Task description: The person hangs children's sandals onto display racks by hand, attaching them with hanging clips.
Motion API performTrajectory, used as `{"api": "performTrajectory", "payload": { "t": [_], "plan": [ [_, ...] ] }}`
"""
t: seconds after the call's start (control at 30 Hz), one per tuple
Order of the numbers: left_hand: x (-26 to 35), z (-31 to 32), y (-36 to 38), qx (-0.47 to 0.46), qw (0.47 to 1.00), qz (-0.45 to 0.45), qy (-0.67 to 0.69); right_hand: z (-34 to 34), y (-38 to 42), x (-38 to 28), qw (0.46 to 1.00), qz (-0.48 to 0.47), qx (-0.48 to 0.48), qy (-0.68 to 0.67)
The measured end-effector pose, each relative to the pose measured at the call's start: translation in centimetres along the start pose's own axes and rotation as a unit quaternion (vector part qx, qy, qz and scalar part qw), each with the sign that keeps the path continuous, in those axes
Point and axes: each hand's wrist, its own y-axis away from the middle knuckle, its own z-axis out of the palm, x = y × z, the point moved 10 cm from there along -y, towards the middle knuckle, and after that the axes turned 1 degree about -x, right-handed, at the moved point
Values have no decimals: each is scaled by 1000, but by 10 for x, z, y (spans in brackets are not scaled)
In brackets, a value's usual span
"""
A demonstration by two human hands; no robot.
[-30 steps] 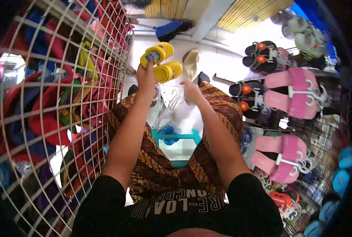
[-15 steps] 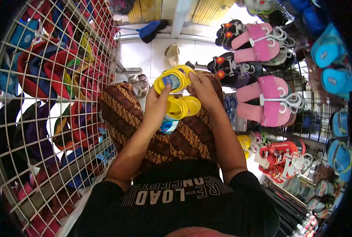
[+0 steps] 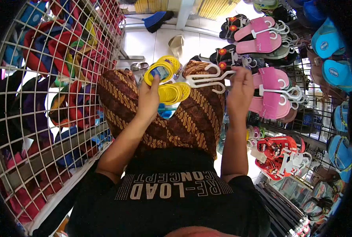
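My left hand [image 3: 149,94] grips a pair of yellow clogs [image 3: 170,94] over my lap, the thumb pressed on the blue label inside the upper clog. To the right, my right hand [image 3: 241,85] pinches the end of a white plastic shoe hanger [image 3: 205,81], whose hooked arms point left towards the clogs. A small gap separates hanger and clogs. Below the clogs, a bit of blue and white material [image 3: 167,113] shows between my knees; what it is I cannot make out.
A wire rack [image 3: 57,130] holding colourful footwear stands on my left. Pink sandals [image 3: 274,93], red sandals [image 3: 276,156] and blue slippers [image 3: 330,43] hang on the right. Ahead, a blue broom [image 3: 157,20] and a beige shoe [image 3: 176,45] are on the tiled floor.
My right hand has left the clogs and moved right, now holding a white hanger. The left hand has shifted slightly left with the clogs.
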Motion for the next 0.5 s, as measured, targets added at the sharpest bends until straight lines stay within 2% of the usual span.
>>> {"api": "performTrajectory", "payload": {
  "t": [0.03,0.1,0.13,0.2,0.3,0.33,0.4,0.5],
  "plan": [
    [2,4,2,2,1000,-9,20,8,0,5,989,31,-30,-138],
    [-5,10,1,-20,999,1,47,31,6,9,907,93,-80,-403],
    [-4,16,3,-32,998,5,60,45,14,8,897,144,-59,-413],
    [-1,24,10,-24,997,-9,69,72,28,12,916,121,-131,-358],
    [5,26,14,-13,994,-35,99,84,42,-4,981,-2,-160,-107],
    [13,29,17,-15,994,-32,103,80,41,-11,988,-74,-135,-10],
    [29,33,24,-15,993,-25,113,78,45,-21,956,-215,-83,182],
    [31,29,26,-22,992,-28,118,81,44,-12,975,-146,-136,94]
  ]
}}
